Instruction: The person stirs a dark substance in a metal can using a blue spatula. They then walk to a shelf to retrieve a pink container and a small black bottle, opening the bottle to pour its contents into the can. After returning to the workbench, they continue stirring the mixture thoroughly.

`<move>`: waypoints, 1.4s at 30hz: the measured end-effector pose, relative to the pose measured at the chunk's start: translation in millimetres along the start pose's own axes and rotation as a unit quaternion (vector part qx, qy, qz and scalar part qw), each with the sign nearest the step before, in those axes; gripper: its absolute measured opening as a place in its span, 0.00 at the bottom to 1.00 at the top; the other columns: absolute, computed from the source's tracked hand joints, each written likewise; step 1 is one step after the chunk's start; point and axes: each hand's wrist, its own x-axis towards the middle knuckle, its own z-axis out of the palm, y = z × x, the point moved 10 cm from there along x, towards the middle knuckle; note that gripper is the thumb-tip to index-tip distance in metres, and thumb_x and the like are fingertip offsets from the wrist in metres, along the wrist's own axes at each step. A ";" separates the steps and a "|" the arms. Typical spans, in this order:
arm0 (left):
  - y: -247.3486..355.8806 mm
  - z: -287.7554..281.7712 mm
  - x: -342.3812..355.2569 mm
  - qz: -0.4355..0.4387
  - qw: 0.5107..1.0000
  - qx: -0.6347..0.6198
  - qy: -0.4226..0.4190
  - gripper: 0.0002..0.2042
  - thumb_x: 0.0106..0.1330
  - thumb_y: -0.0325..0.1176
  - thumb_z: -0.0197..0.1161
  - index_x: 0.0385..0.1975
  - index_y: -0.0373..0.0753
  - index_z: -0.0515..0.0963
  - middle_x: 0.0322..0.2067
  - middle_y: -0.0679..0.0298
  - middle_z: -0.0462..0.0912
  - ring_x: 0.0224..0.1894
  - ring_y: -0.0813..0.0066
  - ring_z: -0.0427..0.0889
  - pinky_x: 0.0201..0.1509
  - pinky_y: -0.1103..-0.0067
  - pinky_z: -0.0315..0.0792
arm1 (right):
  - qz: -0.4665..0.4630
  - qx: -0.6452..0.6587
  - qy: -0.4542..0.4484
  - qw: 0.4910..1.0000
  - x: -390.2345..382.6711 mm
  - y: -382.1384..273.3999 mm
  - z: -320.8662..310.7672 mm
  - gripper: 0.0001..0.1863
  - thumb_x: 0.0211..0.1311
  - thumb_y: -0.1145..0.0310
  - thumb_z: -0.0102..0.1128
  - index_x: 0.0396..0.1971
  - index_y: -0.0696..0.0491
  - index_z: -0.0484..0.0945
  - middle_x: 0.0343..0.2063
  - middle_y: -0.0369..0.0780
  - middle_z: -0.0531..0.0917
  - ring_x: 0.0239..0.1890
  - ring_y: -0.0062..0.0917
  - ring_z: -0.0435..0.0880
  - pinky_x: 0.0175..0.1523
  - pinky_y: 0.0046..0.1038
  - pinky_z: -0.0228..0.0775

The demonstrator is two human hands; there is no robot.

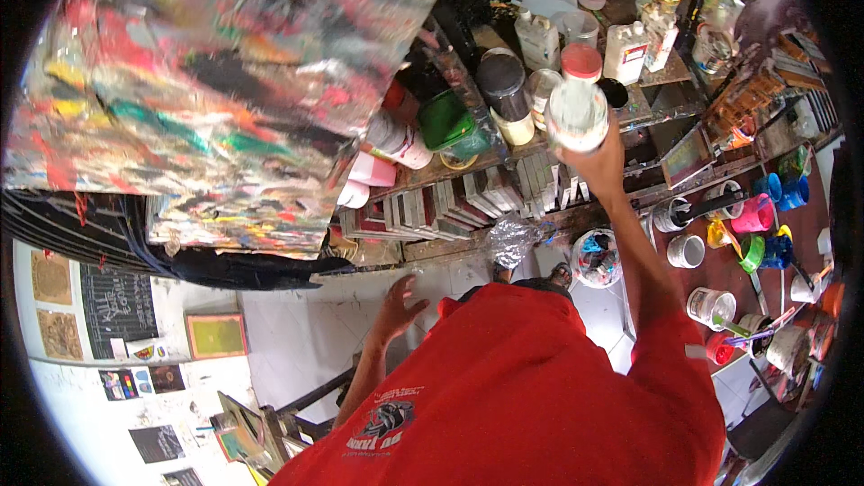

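**Steadily lifting the white bottle clear of the shelf**

Up at arm's reach, the right hand [601,162] is wrapped around the base of a white plastic bottle with a pink cap [577,103], held upright above the crowded shelf [468,166] of jars. The grip looks firm, though the fingers are mostly hidden behind the bottle. Keeping it vertical and clear of the dark-lidded jar [504,94] beside it seems wise. The left hand [398,306] hangs low, fingers spread, holding nothing.

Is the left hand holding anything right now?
No, the left hand is empty with fingers spread, while the right hand grips the bottle.
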 end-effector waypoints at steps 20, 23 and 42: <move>-20.6 -33.8 285.7 -0.100 0.830 -0.548 -0.038 0.30 0.64 0.53 0.64 0.62 0.52 0.60 0.57 0.59 0.66 0.56 0.61 0.71 0.55 0.59 0.68 | 0.138 0.049 -0.219 0.965 -196.5 5.6 114.5 0.53 0.31 0.64 0.83 0.62 0.57 0.61 0.53 0.46 0.77 0.56 0.34 0.77 0.60 0.35 0.70; 13.0 -8.8 298.5 -0.112 0.815 -0.565 -0.062 0.29 0.63 0.53 0.64 0.60 0.52 0.61 0.53 0.59 0.68 0.53 0.62 0.71 0.53 0.59 0.68 | 0.154 0.029 -0.199 0.967 -196.6 10.3 109.4 0.54 0.30 0.64 0.83 0.62 0.57 0.61 0.53 0.46 0.77 0.57 0.35 0.77 0.61 0.35 0.69; 83.1 -16.3 350.6 -0.017 0.846 -0.533 -0.014 0.17 0.67 0.39 0.63 0.46 0.35 0.70 0.39 0.57 0.74 0.36 0.63 0.78 0.39 0.73 0.81 | 0.126 -0.004 -0.058 0.990 -208.0 -5.9 57.5 0.47 0.35 0.67 0.82 0.59 0.54 0.64 0.51 0.46 0.79 0.55 0.36 0.80 0.57 0.34 0.72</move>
